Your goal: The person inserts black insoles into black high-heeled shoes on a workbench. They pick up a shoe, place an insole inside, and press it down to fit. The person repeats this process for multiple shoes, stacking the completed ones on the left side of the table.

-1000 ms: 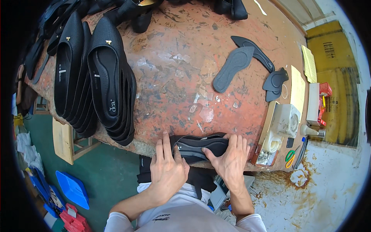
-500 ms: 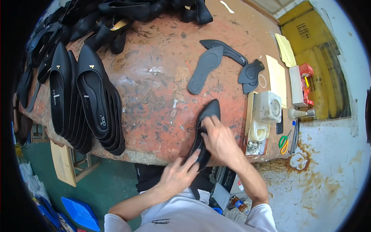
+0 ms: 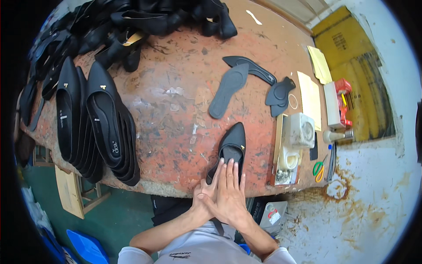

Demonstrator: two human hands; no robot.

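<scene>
The left hand (image 3: 206, 191) lies flat and open, palm down, fingers pressing the heel end of a black pointed flat shoe (image 3: 231, 147) with a small gold stud. The right hand (image 3: 231, 193) is laid partly over the left, also flat and open, fingertips on the rear of the same shoe; neither hand grips. The shoe rests on the worn reddish-brown worktable (image 3: 176, 101), toe toward 12 o'clock, heel at the table's near edge.

Left to right: at 9 o'clock from the hands, a nested row of black pointed flats (image 3: 94, 125) stands on edge; two open faces show plainly, with several more overlapped behind, so the total cannot be fixed. At 11 o'clock, a loose heap of black shoe uppers (image 3: 149, 20), uncountable. At 12 o'clock, one dark grey insole (image 3: 228, 88); beside it one black shank piece (image 3: 250, 68). At 1 o'clock, a small stack of black heel pieces (image 3: 279, 94), one white plastic container (image 3: 301, 130), and one pair of green-handled scissors (image 3: 317, 169).

Risk, in my judgement: the heel sits at the table edge, so uneven downward pressure could tip or slide the shoe off. Pressing only at the rear may also leave the forepart poorly seated.
</scene>
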